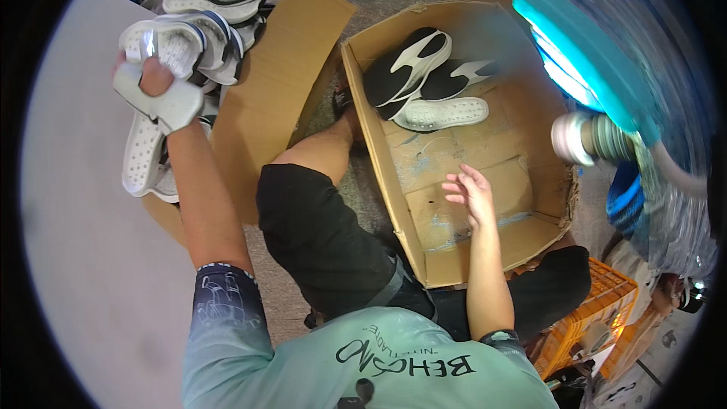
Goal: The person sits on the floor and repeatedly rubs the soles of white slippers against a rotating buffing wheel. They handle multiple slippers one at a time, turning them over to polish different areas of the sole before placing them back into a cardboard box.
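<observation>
My left hand (157,79), wrapped in a white palm guard, reaches out to the far left over a heap of shoe soles. Its fingers and thumb are closed on the near end of a white shoe sole (180,51) with a dotted face; part of the grip is hidden by the guard. Fingers spread and holding nothing, my right hand (472,191) hovers over an open cardboard box (382,174). In that box lie black-and-white soles (409,68) and a white dotted sole (443,114) beside them.
A second cardboard box (276,68) stands on the left under the heap, beside a pale grey surface (83,220). A turquoise lamp-like thing (579,53) and clear plastic wrap (674,212) crowd the right. An orange crate (591,310) sits at lower right.
</observation>
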A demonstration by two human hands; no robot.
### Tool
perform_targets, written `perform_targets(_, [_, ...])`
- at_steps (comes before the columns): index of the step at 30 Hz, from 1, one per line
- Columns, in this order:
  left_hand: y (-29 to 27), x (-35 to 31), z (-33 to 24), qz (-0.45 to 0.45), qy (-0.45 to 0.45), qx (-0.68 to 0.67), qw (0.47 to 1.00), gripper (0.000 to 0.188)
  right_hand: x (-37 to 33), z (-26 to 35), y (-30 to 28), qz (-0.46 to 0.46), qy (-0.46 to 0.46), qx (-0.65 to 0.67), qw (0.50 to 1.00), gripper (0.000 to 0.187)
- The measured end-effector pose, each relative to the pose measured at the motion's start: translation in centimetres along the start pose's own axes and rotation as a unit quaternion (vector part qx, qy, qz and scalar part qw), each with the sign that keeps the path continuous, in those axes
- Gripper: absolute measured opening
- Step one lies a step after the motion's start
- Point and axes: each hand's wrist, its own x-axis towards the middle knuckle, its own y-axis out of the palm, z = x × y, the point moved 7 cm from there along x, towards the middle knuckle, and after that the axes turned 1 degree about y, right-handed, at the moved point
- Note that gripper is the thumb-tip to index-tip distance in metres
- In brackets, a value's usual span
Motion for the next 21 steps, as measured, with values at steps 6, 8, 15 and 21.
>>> perform_targets(6, [26.6,-9.6,2.8,0.340,-0.012,0.219,0.914,0.036,13.6,-3.1,-5.8,-0.105,-0.006,-0.132,0.986,0.060])
perform_targets(8, [30.2,-13.0,9.7,0.451,-0.075,0.292,0.840,0.043,17.9,-2.9,-8.4,-0.160,-0.035,-0.194,0.967,0.062])
perform_targets(15, [32.0,-24.8,28.6,0.523,-0.401,0.316,0.683,0.069,26.8,0.5,-11.0,-0.272,-0.081,-0.105,0.953,0.032])
perform_targets(21, [31.4,-30.3,35.1,0.549,-0.420,0.260,0.674,0.097,28.8,-0.8,-8.2,-0.167,0.008,-0.130,0.977,0.032])
